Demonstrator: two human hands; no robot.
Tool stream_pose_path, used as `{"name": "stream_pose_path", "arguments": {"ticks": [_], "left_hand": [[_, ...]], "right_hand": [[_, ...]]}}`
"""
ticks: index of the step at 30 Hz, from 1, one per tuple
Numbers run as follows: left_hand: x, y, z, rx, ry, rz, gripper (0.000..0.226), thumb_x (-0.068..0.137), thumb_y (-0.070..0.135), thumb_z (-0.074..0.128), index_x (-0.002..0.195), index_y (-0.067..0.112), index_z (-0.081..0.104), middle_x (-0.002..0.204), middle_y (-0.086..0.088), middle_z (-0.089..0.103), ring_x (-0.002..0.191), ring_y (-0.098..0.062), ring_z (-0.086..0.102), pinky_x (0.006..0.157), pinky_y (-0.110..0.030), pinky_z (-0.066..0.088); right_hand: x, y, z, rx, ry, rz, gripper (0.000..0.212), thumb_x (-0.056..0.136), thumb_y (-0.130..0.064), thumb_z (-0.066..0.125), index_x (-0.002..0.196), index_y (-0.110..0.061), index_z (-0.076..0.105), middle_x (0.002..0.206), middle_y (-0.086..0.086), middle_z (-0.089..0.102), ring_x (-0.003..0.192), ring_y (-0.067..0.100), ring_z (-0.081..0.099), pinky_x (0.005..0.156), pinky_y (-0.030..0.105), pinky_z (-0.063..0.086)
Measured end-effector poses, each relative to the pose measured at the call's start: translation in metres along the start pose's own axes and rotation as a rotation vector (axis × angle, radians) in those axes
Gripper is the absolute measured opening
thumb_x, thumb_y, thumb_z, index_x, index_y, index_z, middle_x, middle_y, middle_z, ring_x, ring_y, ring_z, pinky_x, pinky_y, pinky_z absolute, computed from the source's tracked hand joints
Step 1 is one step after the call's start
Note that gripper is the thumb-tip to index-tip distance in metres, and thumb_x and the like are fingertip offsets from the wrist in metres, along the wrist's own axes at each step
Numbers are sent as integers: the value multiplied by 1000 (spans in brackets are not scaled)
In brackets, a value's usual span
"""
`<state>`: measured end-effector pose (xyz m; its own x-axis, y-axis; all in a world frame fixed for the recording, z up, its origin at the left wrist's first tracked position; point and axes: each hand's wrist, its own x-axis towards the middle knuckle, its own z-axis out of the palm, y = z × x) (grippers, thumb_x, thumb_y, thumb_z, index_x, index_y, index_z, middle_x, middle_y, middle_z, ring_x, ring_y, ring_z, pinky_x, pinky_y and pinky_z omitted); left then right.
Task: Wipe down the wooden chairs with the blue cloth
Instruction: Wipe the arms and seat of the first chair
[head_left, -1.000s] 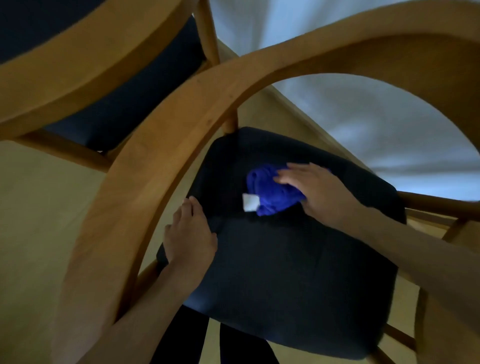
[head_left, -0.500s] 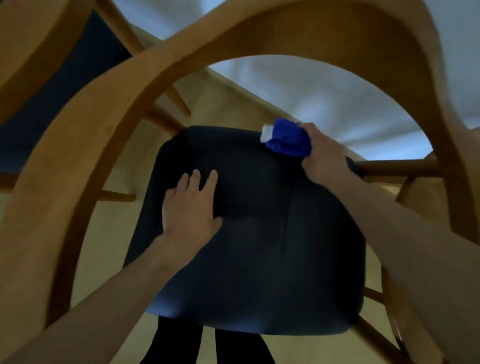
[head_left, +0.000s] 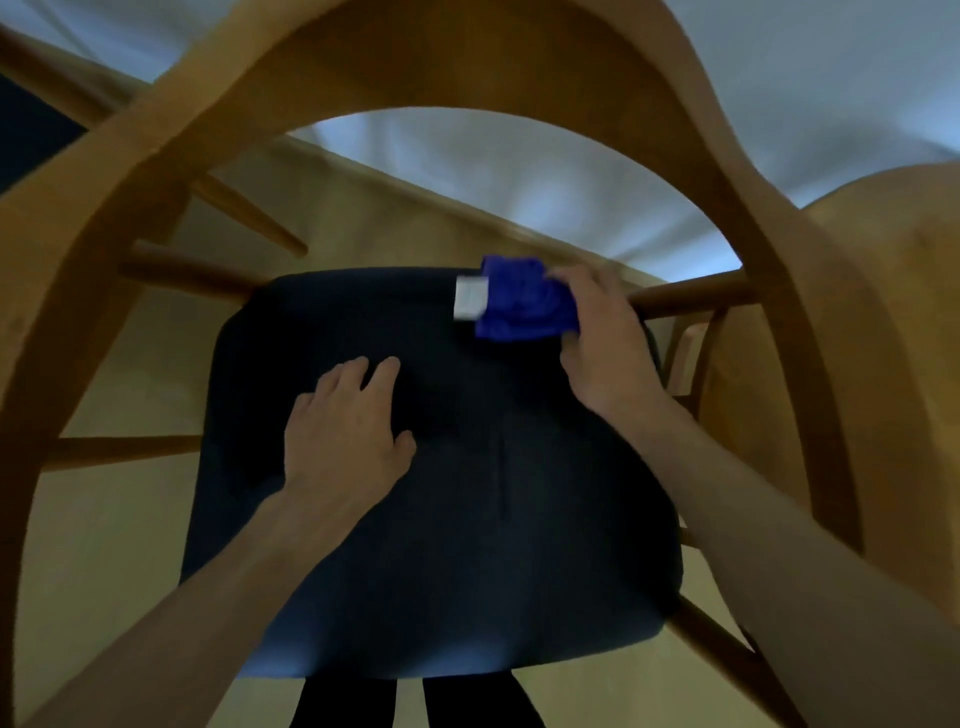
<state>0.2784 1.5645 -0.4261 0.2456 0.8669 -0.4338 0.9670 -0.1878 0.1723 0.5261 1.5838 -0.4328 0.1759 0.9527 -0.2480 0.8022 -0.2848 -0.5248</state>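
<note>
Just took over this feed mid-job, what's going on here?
A person is wiping a wooden chair. The right hand grips the bunched blue cloth at the far right corner of the dark seat cushion. The left hand rests flat on the cushion, fingers spread. A second chair stands to the right.

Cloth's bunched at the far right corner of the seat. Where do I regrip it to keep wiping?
Grip the thick bunched middle of the blue cloth, coming from above on the right, where the right hand already covers it. Avoid the loose white tag sticking out on its left.
</note>
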Motion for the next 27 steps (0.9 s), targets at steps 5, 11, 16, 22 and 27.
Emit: {"name": "stream_pose_path", "arguments": {"ticks": [5,11,16,22,27], "left_hand": [[3,-2,-1,-25,26,20,79,80,42,70,146,21,33,145,-8,42,129,-28,44,96,-45,45],[13,-15,-10,-113,69,47,76,80,37,73,144,21,37,141,-6,46,125,-26,48,93,-44,46],[20,-38,-20,-149,58,200,63,84,29,68,141,20,43,135,-3,52,124,-23,47,96,-42,45],[43,-90,-34,-64,86,290,51,84,16,69,132,10,53,117,-12,62,110,-31,53,91,-44,43],[47,-94,-30,-74,114,333,49,85,18,65,133,13,53,115,-8,63,107,-28,55,89,-44,46]], "right_hand": [[30,-9,10,-30,-16,48,58,83,4,60,133,-22,46,129,1,54,120,18,52,107,42,41],[-62,-8,12,-141,-422,-161,63,87,0,60,143,-24,42,151,0,42,145,17,28,121,43,19],[-79,-1,-6,8,-413,-99,63,90,-2,59,146,-23,40,154,-4,38,145,11,29,122,35,21],[-20,11,-4,-31,81,262,70,92,0,56,153,-25,30,147,-1,45,137,17,40,114,28,9],[-12,-16,30,-7,95,308,70,90,2,57,152,-21,34,150,3,43,139,20,40,119,39,30]]}}
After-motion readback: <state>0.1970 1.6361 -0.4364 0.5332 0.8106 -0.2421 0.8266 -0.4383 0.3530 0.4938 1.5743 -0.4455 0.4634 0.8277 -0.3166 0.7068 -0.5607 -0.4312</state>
